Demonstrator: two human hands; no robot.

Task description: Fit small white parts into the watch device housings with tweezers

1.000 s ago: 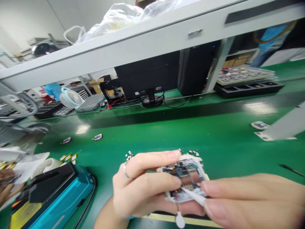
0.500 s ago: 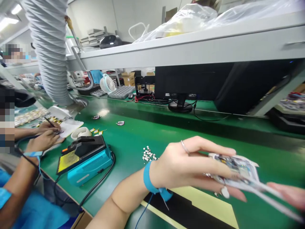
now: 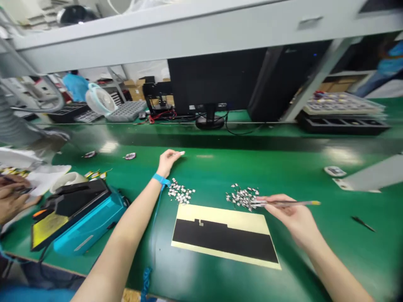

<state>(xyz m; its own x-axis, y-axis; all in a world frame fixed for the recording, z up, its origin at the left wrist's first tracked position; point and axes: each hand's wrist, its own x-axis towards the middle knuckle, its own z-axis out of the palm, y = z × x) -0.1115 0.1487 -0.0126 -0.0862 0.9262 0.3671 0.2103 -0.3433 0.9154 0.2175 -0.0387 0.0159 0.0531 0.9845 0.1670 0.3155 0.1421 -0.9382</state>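
My left hand [image 3: 168, 161] reaches out over the green bench with its fingers pinched on a small white piece [image 3: 181, 153], too small to make out fully. A blue wrist strap [image 3: 161, 180] circles that wrist. In my right hand [image 3: 291, 212] are metal tweezers [image 3: 285, 203], held sideways with the tips at a pile of small white parts [image 3: 242, 197]. Another pile of small white parts [image 3: 181, 192] lies beside my left wrist. Between my forearms, a pale yellow sheet [image 3: 248, 216] with a black sticker area [image 3: 220, 239] lies flat.
To the left stands a blue soldering station [image 3: 85, 230] near a co-worker's hands [image 3: 14, 199]. Two small round-cornered devices lie at the back left, one a small device [image 3: 130, 156]. A white case part [image 3: 335, 171] and a black stick [image 3: 363, 223] lie right. A monitor [image 3: 214, 88] stands behind.
My view has swung right and down. My left hand has moved away from me, and the circuit-board device it held is no longer clearly seen. My right hand now has the tweezers at the parts pile.
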